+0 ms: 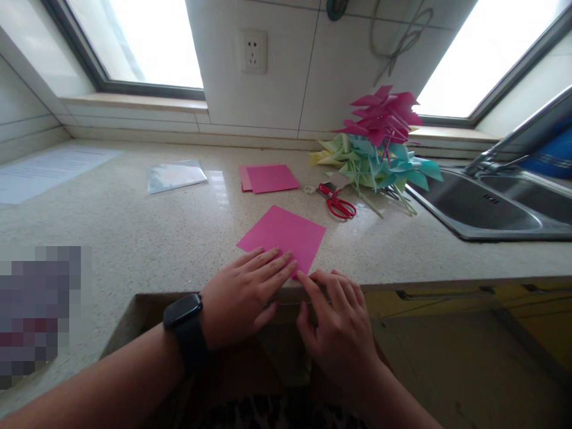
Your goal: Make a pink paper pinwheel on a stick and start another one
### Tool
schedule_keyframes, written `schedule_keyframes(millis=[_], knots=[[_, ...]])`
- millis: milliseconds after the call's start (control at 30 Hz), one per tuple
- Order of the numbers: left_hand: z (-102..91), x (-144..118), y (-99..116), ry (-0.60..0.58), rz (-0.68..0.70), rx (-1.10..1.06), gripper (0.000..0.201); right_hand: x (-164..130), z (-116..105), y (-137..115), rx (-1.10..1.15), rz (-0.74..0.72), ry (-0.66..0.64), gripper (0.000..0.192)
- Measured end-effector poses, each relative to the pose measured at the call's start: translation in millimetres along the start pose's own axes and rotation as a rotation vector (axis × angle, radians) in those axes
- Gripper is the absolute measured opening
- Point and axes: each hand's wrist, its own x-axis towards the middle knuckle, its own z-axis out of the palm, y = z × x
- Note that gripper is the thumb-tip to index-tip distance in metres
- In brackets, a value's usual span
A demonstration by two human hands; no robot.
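Head view, one frame. Pink paper square (283,237) lies flat on the table (134,238), just below centre of frame, its near corner at the table's front edge.

Left hand (243,298), lower centre: palm down, fingers (272,265) straight and held close together, pressing flat on the near part of the square. Black watch (186,326) on that wrist.

Right hand (339,325), lower centre-right: fingers curled and bunched; the fingertips meet the near corner of the square at the table edge. Whether they pinch the corner or only press it, cannot tell.

Other items, all apart from the hands:
- small stack of pink sheets (268,178), centre, above the square
- red scissors (337,204), right of centre
- heap of paper pinwheels (379,143), pink, yellow-green and teal, upper right, near the wall
- clear plastic bag (175,176), upper left of centre
- white printed sheet (49,170), far left
- steel sink (491,208) with tap, right edge
- wall socket (253,51), top centre
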Motion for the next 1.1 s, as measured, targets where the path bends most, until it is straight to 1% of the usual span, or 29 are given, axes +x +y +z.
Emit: schedule_keyframes(millis=[167, 333, 500, 733, 900, 1100], knots=[[-1.2, 0, 0, 0.034, -0.053, -0.052, 0.069, 2, -1, -1, -0.038, 0.035, -0.056, 0.040], [-3.0, 1, 0, 0.039, -0.041, -0.074, 0.069, 6, -1, -1, -0.085, 0.054, -0.093, 0.044], [-2.7, 1, -1, 0.051, -0.043, -0.108, 0.073, 14, 0, -1, -0.096, 0.069, -0.150, 0.055], [1.9, -4, -5, 0.179, -0.042, -0.113, 0.086, 28, 1, 0, -0.109, 0.080, -0.245, 0.066], [2.8, -5, -6, 0.170, -0.059, -0.123, 0.088, 38, -3, 5, -0.080, 0.061, -0.326, 0.076], [2.1, -4, -6, 0.157, -0.078, -0.149, 0.091, 50, -5, 10, -0.040, 0.037, -0.368, 0.074]])
